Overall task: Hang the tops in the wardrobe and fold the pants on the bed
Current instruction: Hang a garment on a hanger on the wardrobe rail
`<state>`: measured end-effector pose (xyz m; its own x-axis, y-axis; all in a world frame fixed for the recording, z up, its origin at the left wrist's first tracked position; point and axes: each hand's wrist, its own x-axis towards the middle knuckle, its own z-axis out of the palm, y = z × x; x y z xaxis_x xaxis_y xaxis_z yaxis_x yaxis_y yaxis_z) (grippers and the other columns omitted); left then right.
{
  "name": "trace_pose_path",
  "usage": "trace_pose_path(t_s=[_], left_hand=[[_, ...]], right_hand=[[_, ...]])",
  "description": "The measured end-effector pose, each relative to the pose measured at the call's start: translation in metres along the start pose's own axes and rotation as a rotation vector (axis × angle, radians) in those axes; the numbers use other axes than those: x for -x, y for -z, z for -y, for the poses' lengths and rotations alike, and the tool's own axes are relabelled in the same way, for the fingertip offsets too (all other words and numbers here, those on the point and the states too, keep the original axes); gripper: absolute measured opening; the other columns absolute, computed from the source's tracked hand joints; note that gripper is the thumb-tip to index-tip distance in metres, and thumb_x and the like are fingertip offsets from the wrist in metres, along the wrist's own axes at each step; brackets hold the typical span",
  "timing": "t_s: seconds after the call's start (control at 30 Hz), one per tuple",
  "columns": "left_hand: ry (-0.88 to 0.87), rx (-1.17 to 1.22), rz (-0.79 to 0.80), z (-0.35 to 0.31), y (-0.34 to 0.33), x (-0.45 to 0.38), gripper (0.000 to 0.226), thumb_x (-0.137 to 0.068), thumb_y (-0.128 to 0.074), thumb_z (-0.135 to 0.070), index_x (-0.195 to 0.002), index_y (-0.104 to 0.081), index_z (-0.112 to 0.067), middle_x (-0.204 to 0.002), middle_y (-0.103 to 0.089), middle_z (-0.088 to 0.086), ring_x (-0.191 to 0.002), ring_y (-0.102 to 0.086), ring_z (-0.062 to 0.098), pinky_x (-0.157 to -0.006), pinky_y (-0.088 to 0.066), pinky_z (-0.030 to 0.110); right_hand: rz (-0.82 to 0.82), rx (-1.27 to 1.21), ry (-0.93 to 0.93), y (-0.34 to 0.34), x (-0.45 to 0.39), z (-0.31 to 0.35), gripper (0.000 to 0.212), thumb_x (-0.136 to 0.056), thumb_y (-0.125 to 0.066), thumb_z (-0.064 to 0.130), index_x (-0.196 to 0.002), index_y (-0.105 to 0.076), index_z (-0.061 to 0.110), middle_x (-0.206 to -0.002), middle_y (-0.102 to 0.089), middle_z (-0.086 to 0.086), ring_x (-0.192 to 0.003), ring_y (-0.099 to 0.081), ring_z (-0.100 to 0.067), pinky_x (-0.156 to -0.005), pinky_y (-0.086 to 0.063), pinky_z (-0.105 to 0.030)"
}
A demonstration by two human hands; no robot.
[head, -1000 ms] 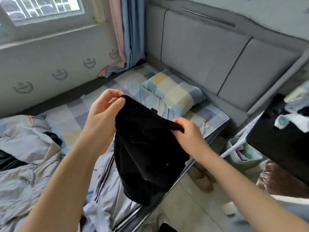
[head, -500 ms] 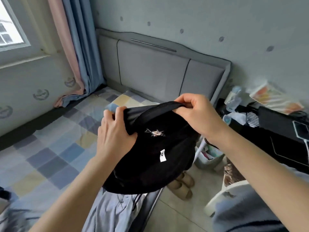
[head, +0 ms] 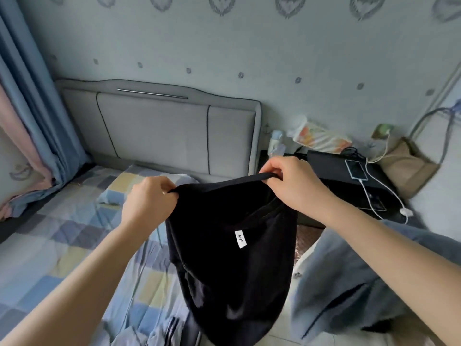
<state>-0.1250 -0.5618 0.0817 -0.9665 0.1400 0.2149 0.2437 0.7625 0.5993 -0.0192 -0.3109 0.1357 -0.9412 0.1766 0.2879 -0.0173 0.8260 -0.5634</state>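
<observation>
A black garment [head: 232, 265] with a small white label hangs in front of me, above the bed's right edge. My left hand [head: 149, 199] pinches its top edge on the left, and my right hand [head: 289, 182] pinches the same edge on the right, stretching it between them. Below it the cloth falls loosely in folds. The bed [head: 50, 245] with a checked sheet in blue, yellow and grey lies to the left. A striped grey-blue garment [head: 154, 330] lies on the bed's near edge. The wardrobe is out of view.
A grey padded headboard [head: 159, 131] stands behind the bed, with a checked pillow [head: 117, 186] before it. A black bedside table [head: 349, 181] on the right carries a charging phone [head: 355, 169], cables and a packet. A tan bag [head: 409, 166] hangs at right. Blue curtains [head: 32, 108] hang at left.
The view has swung right, from the window and pillow to the headboard and bedside table. My hands have spread the garment's top edge wider apart, and the cloth now hangs longer.
</observation>
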Motion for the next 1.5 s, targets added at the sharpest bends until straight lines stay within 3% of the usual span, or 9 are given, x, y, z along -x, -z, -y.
trace_pose_path(t_s=[0.13,0.23,0.4,0.5,0.57,0.9,1.13,1.3,1.5], left_hand=[[-0.027,0.016,0.198,-0.038,-0.029,0.006,0.023,-0.08,-0.06,-0.007,-0.062,-0.063,-0.022,-0.065,-0.064,0.0,-0.069,-0.057,0.023,-0.063,-0.046,0.027],[-0.065,0.021,0.279,-0.068,-0.052,0.016,0.015,-0.077,-0.057,-0.002,-0.063,-0.062,-0.004,-0.052,-0.047,0.0,-0.054,-0.04,0.018,-0.052,-0.033,0.024],[-0.174,-0.007,0.479,-0.139,-0.089,0.042,0.029,-0.074,-0.052,-0.002,-0.048,-0.048,-0.015,-0.039,-0.032,-0.008,-0.04,-0.029,0.009,-0.042,-0.027,0.019],[-0.293,0.025,0.671,-0.185,-0.117,0.069,0.031,-0.075,-0.058,-0.005,-0.055,-0.056,-0.028,-0.05,-0.046,-0.013,-0.043,-0.039,0.004,-0.051,-0.033,0.02],[-0.364,0.159,0.78,-0.218,-0.137,0.096,0.031,-0.074,-0.069,-0.018,-0.094,-0.063,-0.04,-0.083,-0.06,-0.014,-0.056,-0.053,-0.001,-0.06,-0.041,0.015],[-0.46,0.562,0.608,-0.375,-0.205,0.162,0.011,-0.086,-0.066,-0.015,-0.076,-0.068,-0.012,-0.056,-0.057,-0.003,-0.052,-0.047,0.008,-0.052,-0.036,0.023],[-0.373,0.776,0.57,-0.47,-0.224,0.175,0.017,-0.087,-0.052,-0.008,-0.082,-0.06,0.007,-0.066,-0.05,0.01,-0.062,-0.048,0.019,-0.06,-0.034,0.031],[-0.295,0.845,0.638,-0.517,-0.243,0.149,0.012,-0.082,-0.061,-0.015,-0.073,-0.065,-0.008,-0.06,-0.056,0.004,-0.05,-0.058,0.011,-0.051,-0.047,0.024],[-0.583,0.415,0.701,-0.555,-0.308,0.119,0.034,-0.074,-0.08,-0.031,-0.065,-0.06,-0.005,-0.046,-0.061,-0.004,-0.046,-0.063,0.009,-0.047,-0.049,0.024]], right_hand=[[-0.145,0.341,0.015,0.031,0.025,-0.05,0.016,-0.084,-0.05,-0.001,-0.09,-0.056,0.013,-0.093,-0.05,0.0,-0.079,-0.053,-0.018,-0.065,-0.041,-0.023],[-0.1,0.544,-0.31,0.059,0.041,-0.091,0.022,-0.089,-0.049,0.027,-0.076,-0.043,0.01,-0.077,-0.053,-0.003,-0.064,-0.053,-0.026,-0.057,-0.04,-0.033],[0.012,-0.41,-0.721,0.099,0.072,-0.149,0.019,-0.091,-0.041,0.012,-0.081,-0.054,0.001,-0.075,-0.056,-0.014,-0.066,-0.059,-0.027,-0.067,-0.057,-0.041],[-0.086,-0.467,-0.641,0.121,0.095,-0.166,0.017,-0.087,-0.04,0.009,-0.072,-0.042,0.013,-0.065,-0.031,-0.007,-0.06,-0.033,-0.02,-0.057,-0.035,-0.032],[-0.079,-0.367,-0.523,0.133,0.109,-0.169,0.022,-0.089,-0.044,0.014,-0.068,-0.042,0.014,-0.058,-0.03,-0.002,-0.055,-0.03,-0.017,-0.057,-0.024,-0.029],[-0.234,-0.029,-0.233,0.224,0.191,-0.215,0.032,-0.083,-0.062,0.007,-0.108,-0.052,0.024,-0.089,-0.06,0.007,-0.084,-0.058,-0.007,-0.069,-0.042,-0.008],[-0.202,0.325,-0.571,0.243,0.255,-0.294,0.024,-0.085,-0.057,0.015,-0.107,-0.047,0.02,-0.105,-0.049,-0.003,-0.094,-0.054,-0.024,-0.079,-0.051,-0.043],[-0.187,0.085,-1.062,0.274,0.291,-0.344,0.014,-0.091,-0.053,0.02,-0.102,-0.051,0.011,-0.105,-0.059,-0.013,-0.092,-0.062,-0.025,-0.067,-0.053,-0.03],[-0.637,-0.853,-1.305,0.333,0.308,-0.362,0.024,-0.1,-0.048,0.027,-0.12,-0.051,0.015,-0.118,-0.059,-0.018,-0.103,-0.062,-0.035,-0.086,-0.052,-0.057]])
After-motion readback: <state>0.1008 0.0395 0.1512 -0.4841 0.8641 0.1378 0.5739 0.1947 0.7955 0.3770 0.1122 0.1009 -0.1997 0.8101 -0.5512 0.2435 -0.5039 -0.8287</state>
